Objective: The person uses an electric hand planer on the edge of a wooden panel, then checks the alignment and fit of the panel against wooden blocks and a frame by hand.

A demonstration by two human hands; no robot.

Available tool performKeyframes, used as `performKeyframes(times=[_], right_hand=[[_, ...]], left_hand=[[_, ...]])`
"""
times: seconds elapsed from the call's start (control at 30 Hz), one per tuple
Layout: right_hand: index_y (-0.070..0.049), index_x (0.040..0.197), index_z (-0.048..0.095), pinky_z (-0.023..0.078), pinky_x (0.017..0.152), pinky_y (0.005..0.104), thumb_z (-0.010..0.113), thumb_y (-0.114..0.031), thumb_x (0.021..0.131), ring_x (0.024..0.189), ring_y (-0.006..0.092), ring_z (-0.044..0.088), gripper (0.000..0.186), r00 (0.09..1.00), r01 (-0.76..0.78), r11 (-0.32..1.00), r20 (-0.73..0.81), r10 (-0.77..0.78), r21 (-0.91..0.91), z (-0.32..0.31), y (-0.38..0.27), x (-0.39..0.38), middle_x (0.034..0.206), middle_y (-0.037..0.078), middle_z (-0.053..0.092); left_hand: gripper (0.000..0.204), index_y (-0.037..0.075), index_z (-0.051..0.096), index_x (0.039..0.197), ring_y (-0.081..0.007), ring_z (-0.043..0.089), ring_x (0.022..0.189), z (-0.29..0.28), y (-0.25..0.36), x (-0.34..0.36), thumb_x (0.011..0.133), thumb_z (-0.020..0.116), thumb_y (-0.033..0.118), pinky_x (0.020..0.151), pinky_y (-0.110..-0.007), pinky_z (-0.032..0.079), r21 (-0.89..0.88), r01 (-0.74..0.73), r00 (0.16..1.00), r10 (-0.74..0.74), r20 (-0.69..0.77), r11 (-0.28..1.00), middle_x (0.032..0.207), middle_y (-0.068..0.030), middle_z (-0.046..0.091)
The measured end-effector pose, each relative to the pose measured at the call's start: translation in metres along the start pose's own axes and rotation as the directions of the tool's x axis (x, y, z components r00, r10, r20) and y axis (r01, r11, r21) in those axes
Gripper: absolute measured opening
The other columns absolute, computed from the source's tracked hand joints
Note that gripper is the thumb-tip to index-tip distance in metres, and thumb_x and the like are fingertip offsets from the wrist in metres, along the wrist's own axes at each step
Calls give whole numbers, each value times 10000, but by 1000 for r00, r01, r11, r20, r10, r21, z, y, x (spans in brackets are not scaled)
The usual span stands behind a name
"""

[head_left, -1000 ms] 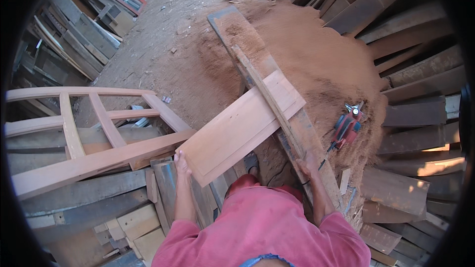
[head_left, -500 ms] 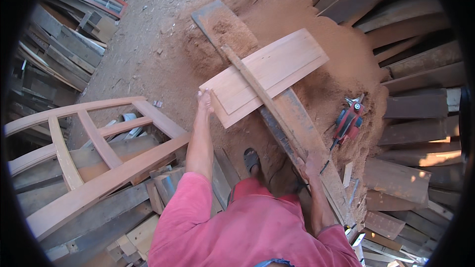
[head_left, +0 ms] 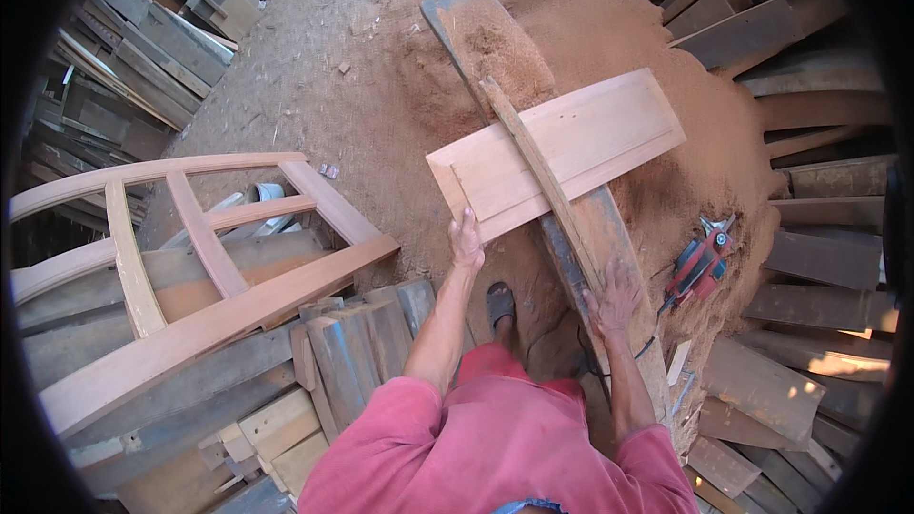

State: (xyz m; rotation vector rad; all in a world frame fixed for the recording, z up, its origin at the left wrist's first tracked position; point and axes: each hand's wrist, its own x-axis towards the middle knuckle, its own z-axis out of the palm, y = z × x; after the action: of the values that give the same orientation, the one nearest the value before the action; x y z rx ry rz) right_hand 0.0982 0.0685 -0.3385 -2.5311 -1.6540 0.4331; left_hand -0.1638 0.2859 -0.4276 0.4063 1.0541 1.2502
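A pale raised wooden panel (head_left: 609, 133) lies crosswise over a long, dusty plank (head_left: 609, 219). Across its top runs a narrow wooden strip (head_left: 545, 171), whose near end reaches my right hand. My left hand (head_left: 466, 241) grips the panel at its near left corner, with fingertips showing on the upper face. On the plank, beside the strip's near end, my right hand (head_left: 614, 300) rests with its fingers spread; whether it presses on the strip too is hard to tell.
A red power tool (head_left: 700, 262) with a cord sits in the sawdust (head_left: 705, 171) right of the plank. At left, a curved wooden frame (head_left: 228, 324) lies over stacked boards (head_left: 362, 333). More boards (head_left: 809, 390) line the right side.
My left hand has slid from the panel's left end to its near left corner. The right hand has opened out near the strip's end. The whole view has shifted.
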Motion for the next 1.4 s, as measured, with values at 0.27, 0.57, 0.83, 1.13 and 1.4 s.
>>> performKeyframes(times=[0.27, 0.57, 0.83, 1.13, 1.4], right_hand=[[-36, 1559, 343, 128, 1231, 552, 716, -382, 865, 1496, 406, 260, 861, 997, 37, 999, 64, -38, 19, -10, 17, 14, 1624, 200, 330], [127, 1296, 528, 461, 948, 447, 608, -329, 955, 1115, 396, 610, 576, 886, -308, 652, -42, 462, 693, 13, -35, 215, 1225, 337, 602], [141, 879, 660, 500, 829, 474, 647, -310, 924, 895, 366, 684, 454, 899, -289, 579, 8, 438, 762, 7, -55, 265, 880, 298, 695], [70, 1063, 652, 492, 745, 374, 634, -303, 959, 797, 203, 601, 388, 972, -172, 595, 37, 232, 785, -6, 20, 272, 886, 118, 672], [-9, 1519, 383, 232, 1206, 524, 768, -394, 826, 1450, 410, 344, 882, 999, 3, 986, -34, 3, 165, -33, 2, 21, 1571, 248, 375]], left_hand=[[418, -6, 559, 1321, -216, 671, 1043, 18, -8, 30, 1019, 642, 271, 908, -372, 558, 58, -51, 994, 56, -97, 997, 1183, -95, 679], [438, 22, 513, 1345, -228, 714, 822, 30, 22, 37, 1059, 527, 353, 565, -365, 628, 494, 71, 997, -41, -72, 867, 1075, -135, 688], [442, 28, 484, 1346, -235, 721, 716, 27, 20, 23, 1059, 524, 362, 462, -350, 623, 400, 135, 990, -113, -78, 906, 1037, -155, 686], [462, 41, 550, 1242, -193, 683, 667, 42, 8, 14, 1019, 600, 442, 472, -338, 591, 330, 65, 998, -69, -1, 942, 940, -99, 687], [466, 42, 568, 1138, -170, 614, 590, 25, 17, 27, 988, 648, 475, 415, -331, 501, 431, 137, 990, -137, -32, 892, 807, -54, 632]])
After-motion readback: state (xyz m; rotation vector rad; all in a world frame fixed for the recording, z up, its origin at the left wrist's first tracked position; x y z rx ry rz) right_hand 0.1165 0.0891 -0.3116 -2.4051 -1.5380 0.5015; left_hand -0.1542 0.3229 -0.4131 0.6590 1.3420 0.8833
